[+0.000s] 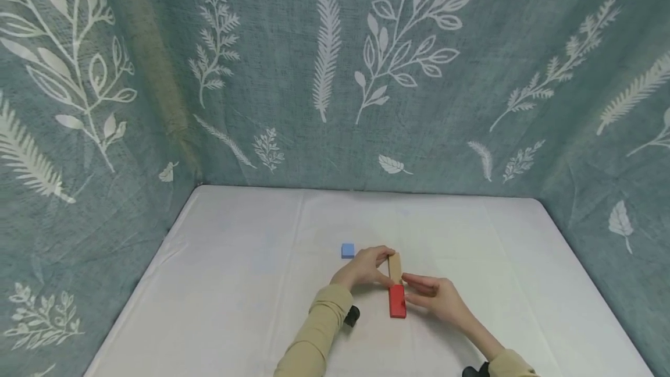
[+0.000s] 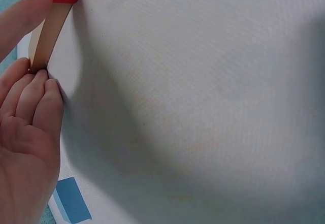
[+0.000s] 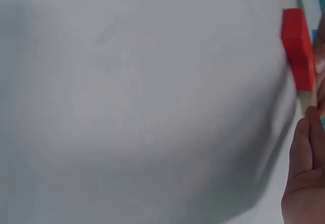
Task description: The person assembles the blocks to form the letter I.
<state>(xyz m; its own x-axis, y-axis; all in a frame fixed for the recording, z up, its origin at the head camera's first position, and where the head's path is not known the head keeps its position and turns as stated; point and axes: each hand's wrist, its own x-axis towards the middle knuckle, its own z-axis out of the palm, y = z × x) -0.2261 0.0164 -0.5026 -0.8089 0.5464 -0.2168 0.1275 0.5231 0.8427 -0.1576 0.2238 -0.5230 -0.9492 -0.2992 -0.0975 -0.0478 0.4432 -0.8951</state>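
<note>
A plain wooden block [image 1: 395, 266] and a red block [image 1: 397, 303] lie end to end in a line on the white tabletop. My left hand [image 1: 363, 267] spans the wooden block lengthwise, fingertips at its far end and thumb beside the seam with the red block. In the left wrist view, that thumb [image 2: 30, 17] covers part of the seam. From the right, the fingertips of my right hand [image 1: 438, 297] touch the wooden block's side, its thumb at the red block's edge. The right wrist view shows its fingers [image 3: 300, 150] fairly straight.
A small blue block [image 1: 348, 251] sits to the left of my left hand, farther from me. The white cloth-covered table [image 1: 246, 260] is bordered by green leaf-patterned curtains [image 1: 282, 74] at the back and sides. Dark wrist devices [image 1: 352, 316] show beneath the sleeves.
</note>
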